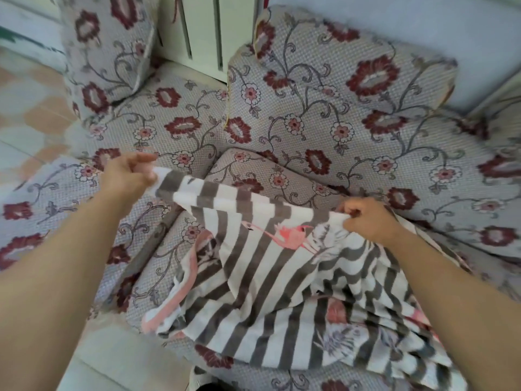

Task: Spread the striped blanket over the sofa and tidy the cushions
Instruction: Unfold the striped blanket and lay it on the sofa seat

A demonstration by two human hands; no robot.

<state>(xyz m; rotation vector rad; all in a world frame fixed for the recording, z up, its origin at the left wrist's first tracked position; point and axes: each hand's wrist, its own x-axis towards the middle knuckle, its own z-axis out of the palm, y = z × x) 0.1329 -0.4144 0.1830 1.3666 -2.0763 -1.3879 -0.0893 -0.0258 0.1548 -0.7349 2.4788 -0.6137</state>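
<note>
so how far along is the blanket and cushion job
Nothing looks finished. In hand: the left hand and right hand each pinch the top edge of the striped blanket, which is bunched over the seat. Left: spreading it flat over the sofa and tidying the tilted back cushion.

Fleecy striped blanket: grey and white stripes, pink flamingo print, pale grey leaf motifs. Woven sofa upholstery and big back cushion: grey-beige ground, dark red flowers, small pink-centred blossoms, grey scrolling vines. Tiled floor: peach and white.
</note>
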